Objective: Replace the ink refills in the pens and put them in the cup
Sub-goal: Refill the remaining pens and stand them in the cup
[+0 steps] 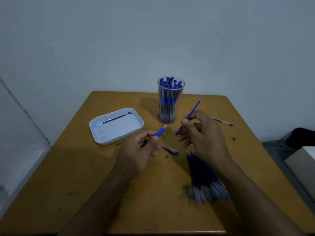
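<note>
We are pinching a pen barrel (161, 131) in our left hand (139, 150) fingers and a blue refill (193, 111) in our right hand (202, 133) fingers, just apart.

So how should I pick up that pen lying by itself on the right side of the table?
Pinch the pen around the middle of its clear barrel, coming straight down from above. It lies flat on the table with bare wood on both sides, so thumb and finger could probably slip in either side. The right hand is nearest.
</note>
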